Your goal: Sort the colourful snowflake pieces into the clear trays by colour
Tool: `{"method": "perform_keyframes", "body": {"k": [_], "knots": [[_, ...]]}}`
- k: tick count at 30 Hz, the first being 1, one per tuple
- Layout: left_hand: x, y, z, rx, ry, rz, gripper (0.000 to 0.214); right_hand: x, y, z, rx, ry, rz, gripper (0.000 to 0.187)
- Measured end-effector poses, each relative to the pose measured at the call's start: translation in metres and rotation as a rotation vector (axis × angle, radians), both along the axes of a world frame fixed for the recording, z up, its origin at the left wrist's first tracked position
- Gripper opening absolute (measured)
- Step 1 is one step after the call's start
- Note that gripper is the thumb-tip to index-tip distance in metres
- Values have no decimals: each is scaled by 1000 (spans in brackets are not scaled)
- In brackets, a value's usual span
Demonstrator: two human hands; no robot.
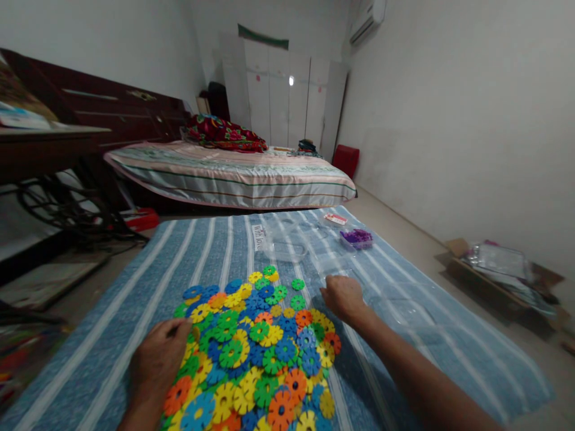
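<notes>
A wide pile of plastic snowflake discs (pixel 272 359) in blue, green, yellow and orange covers the near middle of the cloth. At the pile's left edge is my left hand (pixel 157 356), its fingers curled together. A tilted yellow disc (pixel 196 333) is right by those fingertips; whether they grip it I cannot tell. My right hand (pixel 344 297) is closed in a fist beyond the pile's right side, and whatever it may hold is hidden. Single green discs (pixel 297 301) lie between that fist and the pile.
Clear plastic containers (pixel 287 250) stand on the striped blue cloth (pixel 112 335), and a clear lid-like tray (pixel 406 312) lies right of my right arm. A small box of purple pieces (pixel 357 238) and a red-and-white card (pixel 335 219) are farther back. A cardboard box (pixel 494 293) sits on the floor.
</notes>
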State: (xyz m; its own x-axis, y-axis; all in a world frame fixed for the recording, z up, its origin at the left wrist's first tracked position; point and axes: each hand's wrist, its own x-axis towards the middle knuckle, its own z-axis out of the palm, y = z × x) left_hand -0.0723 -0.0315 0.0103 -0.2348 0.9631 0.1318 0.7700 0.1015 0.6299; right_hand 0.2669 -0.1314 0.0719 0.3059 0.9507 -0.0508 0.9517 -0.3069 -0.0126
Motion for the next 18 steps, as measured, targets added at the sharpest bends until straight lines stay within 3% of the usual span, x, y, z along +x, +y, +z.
{"method": "perform_keyframes", "body": {"k": [6, 11, 14, 18], "knots": [[2, -3, 6, -24, -18, 16, 24, 4, -54, 10, 100, -47, 10, 22], [6, -6, 12, -27, -40, 28, 23, 34, -116, 3, 205, -123, -97, 17], [7, -6, 13, -46, -27, 23, 24, 53, -139, -7, 151, -139, -187, 14], [7, -5, 14, -73, -5, -1, 26, 69, -145, -17, 19, -115, -241, 20]]}}
